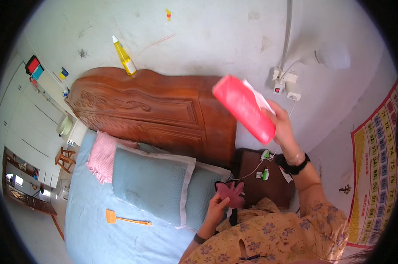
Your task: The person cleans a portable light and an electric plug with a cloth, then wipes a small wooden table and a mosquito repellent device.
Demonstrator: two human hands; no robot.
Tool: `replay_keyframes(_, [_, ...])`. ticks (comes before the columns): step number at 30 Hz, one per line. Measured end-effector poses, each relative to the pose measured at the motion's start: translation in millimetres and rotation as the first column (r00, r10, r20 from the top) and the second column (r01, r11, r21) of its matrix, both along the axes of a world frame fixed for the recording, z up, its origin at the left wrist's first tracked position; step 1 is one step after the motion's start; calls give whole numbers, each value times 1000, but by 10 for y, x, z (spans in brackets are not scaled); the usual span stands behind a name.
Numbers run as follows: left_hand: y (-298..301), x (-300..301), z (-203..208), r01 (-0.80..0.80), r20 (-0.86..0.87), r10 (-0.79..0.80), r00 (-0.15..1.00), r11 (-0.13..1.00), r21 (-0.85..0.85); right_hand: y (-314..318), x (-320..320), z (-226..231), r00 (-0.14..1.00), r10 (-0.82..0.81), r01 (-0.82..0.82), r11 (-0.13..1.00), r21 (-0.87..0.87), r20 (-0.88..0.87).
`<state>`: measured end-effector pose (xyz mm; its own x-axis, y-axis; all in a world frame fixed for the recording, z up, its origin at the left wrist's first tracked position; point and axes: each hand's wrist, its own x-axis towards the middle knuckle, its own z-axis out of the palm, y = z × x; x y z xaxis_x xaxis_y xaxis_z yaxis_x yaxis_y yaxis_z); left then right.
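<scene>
My right hand is raised beside the wall, its fingers closed on a red soft pack that looks like a tissue pack. The pack is tilted and slightly blurred, with a white part showing along its upper side. Low, next to the pillows, my left hand pinches a dusky pink, lobed soft piece that looks like cloth. Below the red pack is a brown nightstand with green-and-white chargers and a white cable on top.
A carved wooden headboard backs the bed, with a yellow bottle on its top edge. Blue pillows, a pink fringed cloth and an orange fly swatter lie on the bed. Plugs and sockets are on the wall.
</scene>
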<state>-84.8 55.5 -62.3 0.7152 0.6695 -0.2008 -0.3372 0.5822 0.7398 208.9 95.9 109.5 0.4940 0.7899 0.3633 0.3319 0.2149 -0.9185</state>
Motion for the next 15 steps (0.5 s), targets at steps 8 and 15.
replay_keyframes(8, [147, -313, 296, -189, 15, 191, 981, 951, 246, 344, -428, 213, 305, 564, -450, 795, 406, -767])
replay_keyframes(15, [469, -130, 995, -352, 70, 409, 910, 669, 655, -31, -761, -121, 672, 558, -427, 829, 360, -487])
